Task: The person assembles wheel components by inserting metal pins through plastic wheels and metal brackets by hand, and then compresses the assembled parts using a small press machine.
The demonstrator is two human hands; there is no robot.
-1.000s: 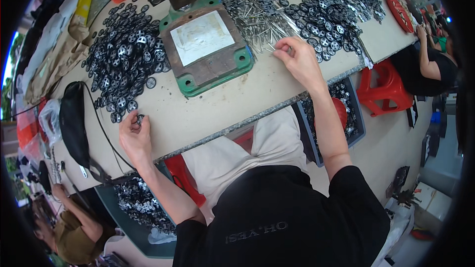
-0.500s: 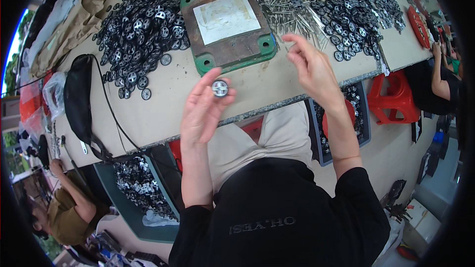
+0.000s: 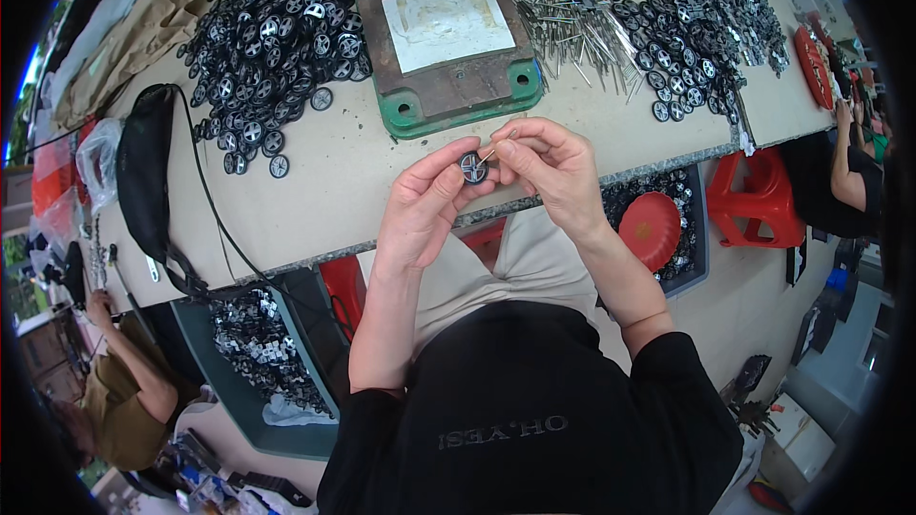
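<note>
My left hand [image 3: 418, 210] pinches a small toy wheel [image 3: 469, 172], black-rimmed with silver spokes, between thumb and fingers. Close beside it, my right hand [image 3: 561, 179] grips a thin metal axle pin [image 3: 489, 153] by the fingertips. The pin's tip lies at the wheel's middle; whether it sits in the hole I cannot tell. Both hands are over the table's near edge, just in front of a green press base [image 3: 448, 122] with a whitish plate on top. A heap of similar wheels [image 3: 267, 48] lies to its left, and loose metal pins [image 3: 577, 29] spread to its right.
More wheels and small dark parts [image 3: 677, 67] are heaped at the far right. Below the table stand a green bin [image 3: 229, 401] and a grey bin [image 3: 704, 229], the latter bearing a red dish [image 3: 652, 232]. A black bag [image 3: 148, 181] with a cable lies left; red stools [image 3: 754, 195] stand right.
My right hand has come down and left from beside the press to the wheel, with a pin now showing in its fingers. My left hand has moved right with the wheel.
</note>
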